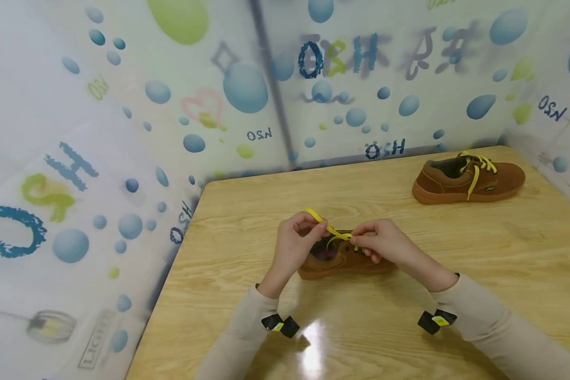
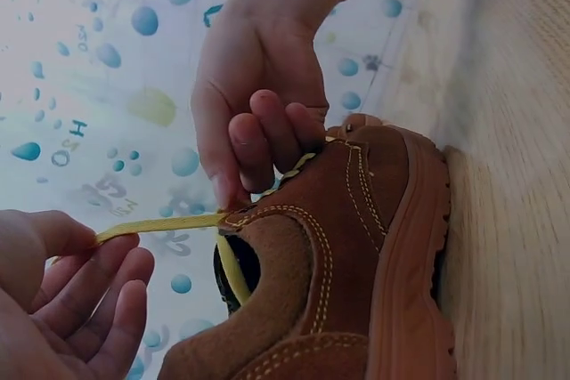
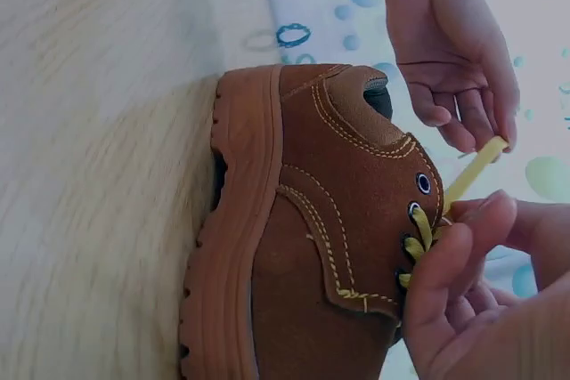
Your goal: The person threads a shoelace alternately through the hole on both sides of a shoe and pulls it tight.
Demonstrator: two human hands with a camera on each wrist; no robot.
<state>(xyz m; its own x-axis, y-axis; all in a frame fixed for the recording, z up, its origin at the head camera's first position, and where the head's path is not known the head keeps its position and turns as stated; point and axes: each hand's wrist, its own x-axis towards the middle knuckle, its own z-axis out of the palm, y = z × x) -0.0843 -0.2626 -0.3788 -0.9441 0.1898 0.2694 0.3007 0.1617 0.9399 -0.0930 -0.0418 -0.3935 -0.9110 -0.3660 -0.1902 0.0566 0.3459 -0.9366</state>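
Observation:
A brown shoe with an orange-brown sole stands upright on the table, its toe to the right. Between thumb and index finger my left hand pinches a yellow shoelace, drawn taut above the collar. My right hand pinches the lace close to the shoe's upper eyelets, its other fingers curled beside the tongue area. In the right wrist view, the top eyelet on the near side has no lace through it, while lace runs through several below. Another piece of lace hangs into the shoe opening in the left wrist view.
A second brown shoe with loose yellow laces stands at the table's back right. The wooden table meets a wall covering printed with blue and green drops along its back edge.

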